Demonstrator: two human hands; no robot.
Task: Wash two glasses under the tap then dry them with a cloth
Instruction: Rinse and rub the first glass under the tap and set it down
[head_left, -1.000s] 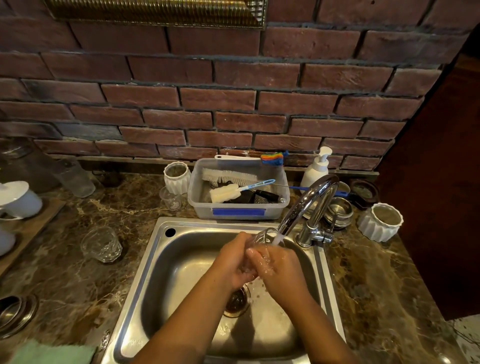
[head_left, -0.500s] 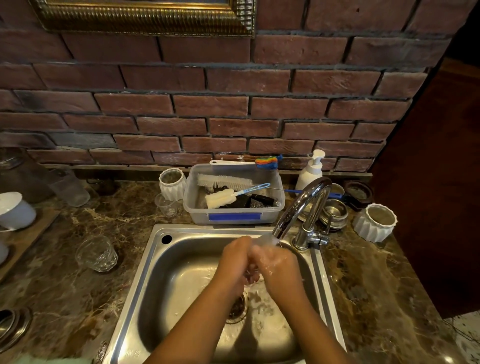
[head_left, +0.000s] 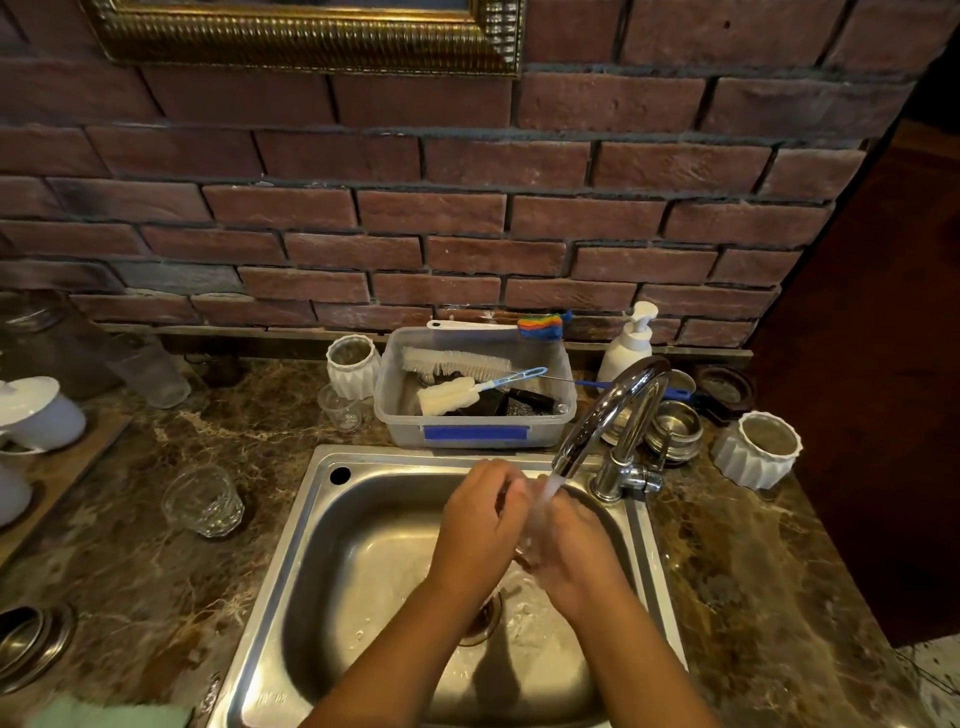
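In the head view, our left hand and right hand meet over the sink, under the stream from the tap. Both hands curl inward around the first glass, which shows only as a clear glint between the palms; we cannot tell how its axis lies. The second glass stands upright on the surface, well to the left of our left hand, which is the nearer one. Only the sink rim lies between them. The green cloth lies left of our left forearm. Beyond the hands, a plastic tub of brushes and a soap pump stand out of the way.
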